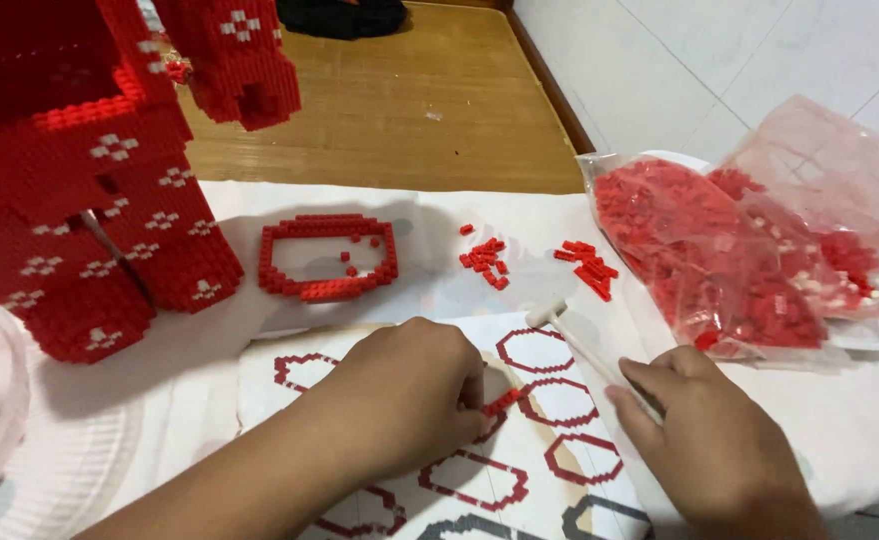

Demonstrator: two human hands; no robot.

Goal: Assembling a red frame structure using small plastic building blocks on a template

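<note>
Left hand [404, 395] is curled down on the instruction sheet [549, 405], fingers pinched narrow around a short strip of red bricks [504, 401] that pokes out at its 3 o'clock side and lies right on the printed ring outlines. Right hand [709, 440] is closed around the handle of a small white hammer [569, 335], with the hammer head sticking out toward 11 o'clock, just above the sheet.

At 12 o'clock from the left hand there's a half-built red brick ring [327, 257] lying flat on the white cloth [859, 420], with a couple of loose bits inside it. Two little piles of loose red bricks [485, 257] sit near it at 3 o'clock. A clear bag of red bricks [719, 250] is over at 1 o'clock from the right hand. The big red brick figure [89, 200] stands at 10 o'clock, on the wooden worktop [409, 110].
</note>
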